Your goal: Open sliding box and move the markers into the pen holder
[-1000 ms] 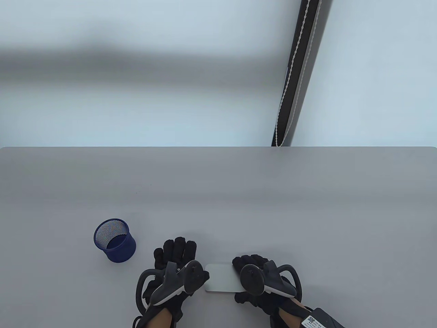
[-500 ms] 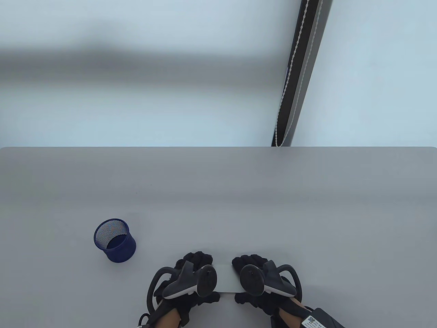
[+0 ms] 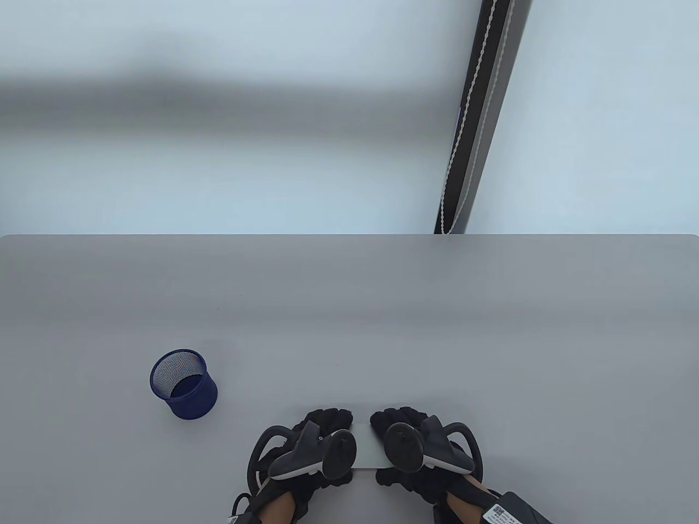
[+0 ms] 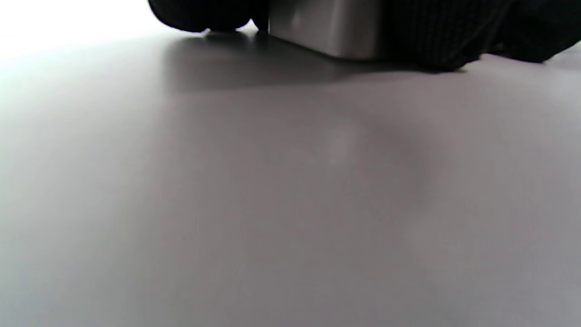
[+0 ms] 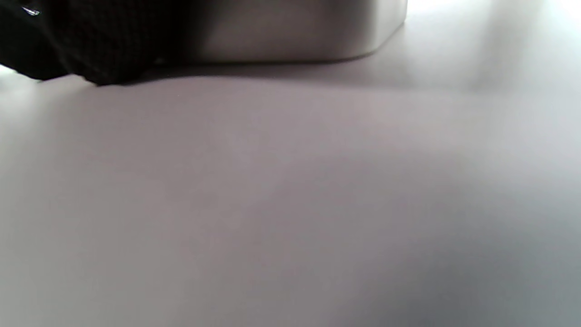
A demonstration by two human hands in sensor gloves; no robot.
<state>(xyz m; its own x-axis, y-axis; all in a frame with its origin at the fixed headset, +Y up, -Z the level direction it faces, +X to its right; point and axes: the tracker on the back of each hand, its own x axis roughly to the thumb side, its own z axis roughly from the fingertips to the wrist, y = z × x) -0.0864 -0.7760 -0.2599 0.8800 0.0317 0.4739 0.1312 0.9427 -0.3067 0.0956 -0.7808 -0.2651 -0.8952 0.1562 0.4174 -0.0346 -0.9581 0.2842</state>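
A flat grey sliding box (image 3: pixel 368 448) lies near the table's front edge, mostly covered by my two hands. My left hand (image 3: pixel 326 423) curls over its left end, and my right hand (image 3: pixel 397 419) curls over its right end. In the left wrist view the box's metal side (image 4: pixel 327 27) shows between dark gloved fingers (image 4: pixel 431 36). The right wrist view shows the box's rounded corner (image 5: pixel 308 32) beside my gloved fingers (image 5: pixel 100 45). The blue mesh pen holder (image 3: pixel 183 383) stands upright and apart, to the left of the hands. No markers are visible.
The grey table (image 3: pixel 382 305) stretches wide beyond the hands to its far edge. A dark post with a white cord (image 3: pixel 475 120) stands behind the table at the back right.
My left hand has slid right from the bare table beside the box onto the box's left end, its fingers curling over it. The right hand and the pen holder have stayed put.
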